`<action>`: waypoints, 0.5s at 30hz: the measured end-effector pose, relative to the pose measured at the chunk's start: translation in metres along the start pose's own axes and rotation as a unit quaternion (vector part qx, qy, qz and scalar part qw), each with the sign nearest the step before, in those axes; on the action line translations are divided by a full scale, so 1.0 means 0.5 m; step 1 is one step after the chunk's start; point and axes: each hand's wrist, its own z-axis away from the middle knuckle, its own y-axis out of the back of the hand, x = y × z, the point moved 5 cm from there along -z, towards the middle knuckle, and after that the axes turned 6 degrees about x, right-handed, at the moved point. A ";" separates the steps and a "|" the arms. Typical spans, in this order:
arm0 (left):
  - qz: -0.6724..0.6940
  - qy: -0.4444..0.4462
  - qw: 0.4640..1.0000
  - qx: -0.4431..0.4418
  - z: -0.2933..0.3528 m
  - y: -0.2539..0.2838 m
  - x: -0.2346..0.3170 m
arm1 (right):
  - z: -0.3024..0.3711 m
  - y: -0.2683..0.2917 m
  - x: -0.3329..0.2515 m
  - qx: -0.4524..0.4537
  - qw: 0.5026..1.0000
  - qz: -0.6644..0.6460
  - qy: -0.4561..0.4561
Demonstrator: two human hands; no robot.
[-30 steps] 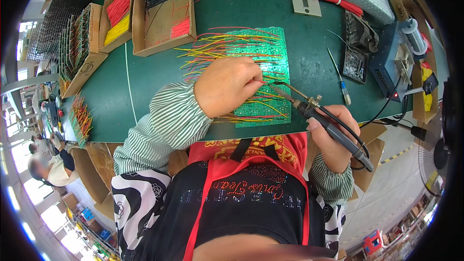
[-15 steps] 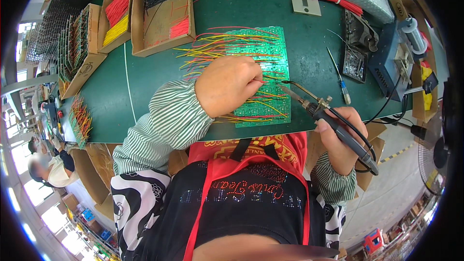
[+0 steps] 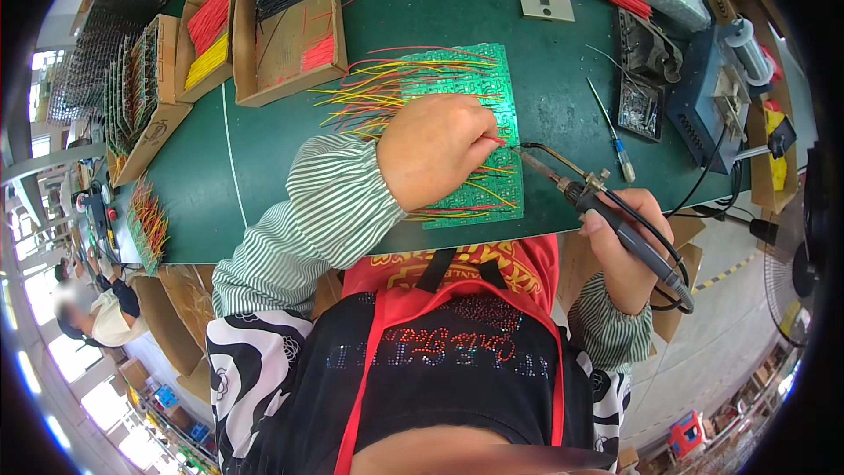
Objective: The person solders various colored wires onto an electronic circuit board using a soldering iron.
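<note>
Soldering: right hand (image 3: 629,251) grips the black-handled soldering iron (image 3: 607,211); its tip has drawn nearer the left hand (image 3: 435,154).
Left hand: pinching a red wire (image 3: 495,139) on the green circuit board (image 3: 479,79).
Meaning: joint likely underway.
Tabletop (image 3: 264,145): board beneath both hands.

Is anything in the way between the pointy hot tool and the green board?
Nothing visible blocks it. The soldering iron in the right hand points its tip at the green circuit board, right beside the left hand, which rests on the board among the coloured wires.
</note>
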 end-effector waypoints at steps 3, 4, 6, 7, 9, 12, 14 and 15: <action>-0.001 0.003 1.000 -0.010 -0.003 -0.004 -0.004 | -0.003 -0.005 0.003 -0.009 1.000 -0.012 -0.003; 0.000 0.003 1.000 -0.015 -0.004 -0.007 -0.004 | -0.003 -0.005 0.002 -0.013 1.000 -0.012 -0.007; 0.000 0.008 1.000 -0.018 -0.005 -0.008 -0.004 | -0.005 -0.007 0.003 -0.016 1.000 -0.012 -0.011; 0.000 0.014 1.000 -0.021 -0.005 -0.009 -0.006 | -0.006 -0.009 0.005 -0.016 1.000 -0.013 -0.010; 0.001 0.012 1.000 -0.021 -0.006 -0.012 -0.008 | -0.007 -0.010 0.006 -0.015 1.000 -0.013 -0.008; -0.008 0.011 1.000 -0.022 -0.006 -0.007 -0.006 | -0.011 -0.011 0.000 -0.024 1.000 -0.001 -0.014; -0.015 0.009 1.000 -0.024 -0.007 -0.005 -0.004 | -0.012 -0.013 -0.004 -0.026 1.000 0.002 -0.007; -0.019 0.011 0.999 -0.032 -0.008 -0.005 -0.004 | -0.011 -0.013 -0.005 -0.027 1.000 0.001 -0.006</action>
